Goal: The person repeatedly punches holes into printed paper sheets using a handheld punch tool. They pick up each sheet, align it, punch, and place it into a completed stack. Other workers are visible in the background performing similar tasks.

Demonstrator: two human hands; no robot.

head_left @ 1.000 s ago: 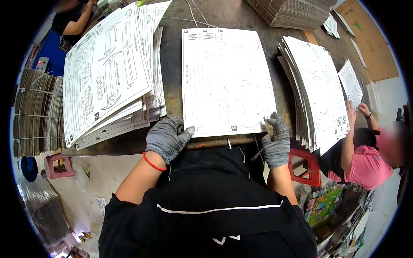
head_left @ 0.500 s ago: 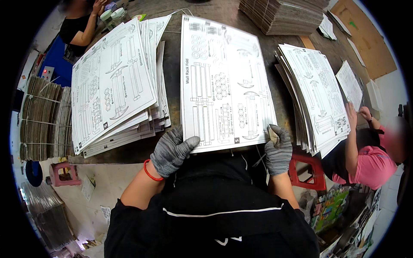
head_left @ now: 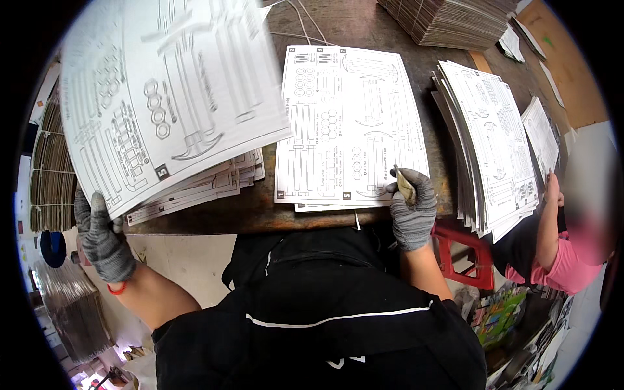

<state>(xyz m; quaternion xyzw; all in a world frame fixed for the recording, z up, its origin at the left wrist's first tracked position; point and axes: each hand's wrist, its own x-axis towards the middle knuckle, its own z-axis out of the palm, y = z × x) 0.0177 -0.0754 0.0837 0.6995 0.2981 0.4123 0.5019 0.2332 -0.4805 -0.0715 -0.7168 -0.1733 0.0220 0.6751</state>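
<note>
My left hand [head_left: 105, 240], in a grey knit glove, pinches the lower left corner of a large white printed sheet [head_left: 188, 110]. That sheet hangs tilted above the left stack of printed sheets [head_left: 188, 201] and hides most of it. In front of me, a sheet with line drawings [head_left: 351, 127] lies on the dark table, with the edge of another showing under it. At its lower right corner is my right hand [head_left: 414, 211], gloved too. Its fingers close around a small olive-yellow pointed thing [head_left: 405, 188] whose kind I cannot make out.
Another stack of printed sheets [head_left: 491, 149] stands to the right. Tied cardboard bundles stand at the back [head_left: 448, 19] and far left [head_left: 52, 169]. A co-worker in a pink shirt [head_left: 569, 263] sits at the right, beside a red stool [head_left: 465, 253]. White cord [head_left: 309, 19] crosses the table.
My left hand has moved left, carrying a sheet from the middle over to the left stack. My right hand has shifted slightly up, and another sheet now shows in the middle.
</note>
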